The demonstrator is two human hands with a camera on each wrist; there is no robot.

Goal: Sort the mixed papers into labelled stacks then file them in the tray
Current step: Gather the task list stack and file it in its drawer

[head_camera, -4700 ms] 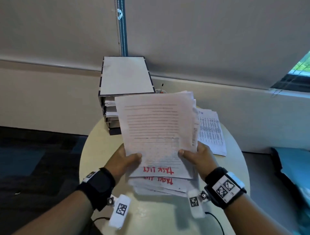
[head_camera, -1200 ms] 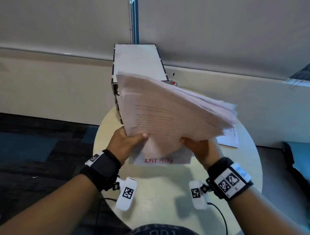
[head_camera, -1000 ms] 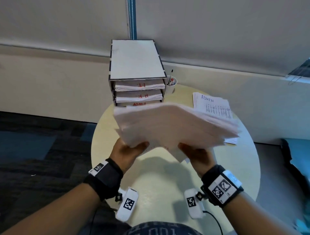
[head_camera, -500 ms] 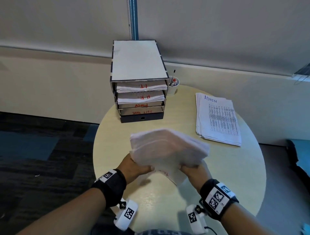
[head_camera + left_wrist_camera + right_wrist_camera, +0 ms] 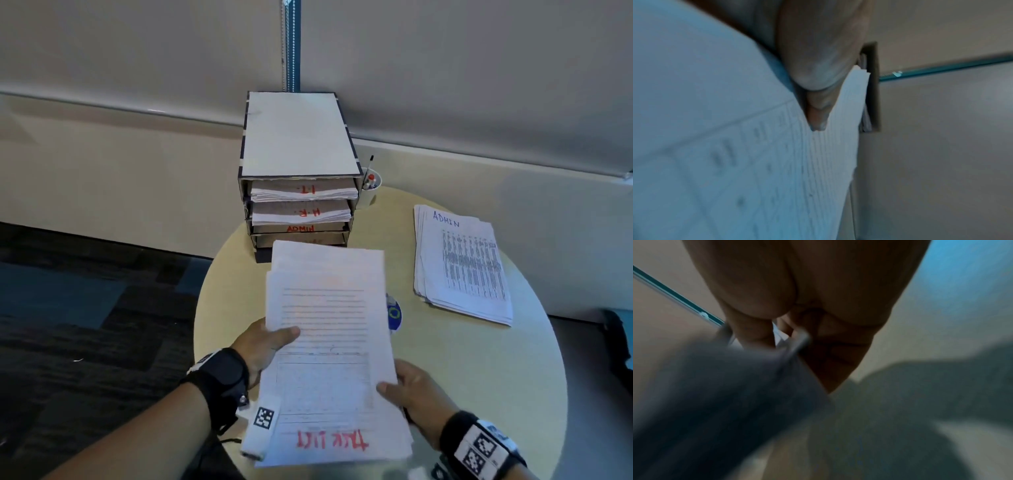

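I hold a thick stack of white lined papers, with "TASK LIST" in red at its near end, flat above the round table. My left hand grips its left edge, thumb on top. On the right edge my right hand grips likewise. The far end of the stack points at the dark file tray, whose upper slots hold papers marked I.T. and H.R.; a lower slot reads ADMIN. In the left wrist view my thumb presses the papers. The right wrist view is blurred, showing fingers under the stack.
A second stack marked ADMIN lies on the table's right side. A white cup of pens stands right of the tray. A small round object lies just right of the held stack. Dark carpet lies left of the table.
The stack was tipped up, swung down toward me with its edge low, and is now laid flat again, reaching forward toward the tray. Both hands kept their hold.
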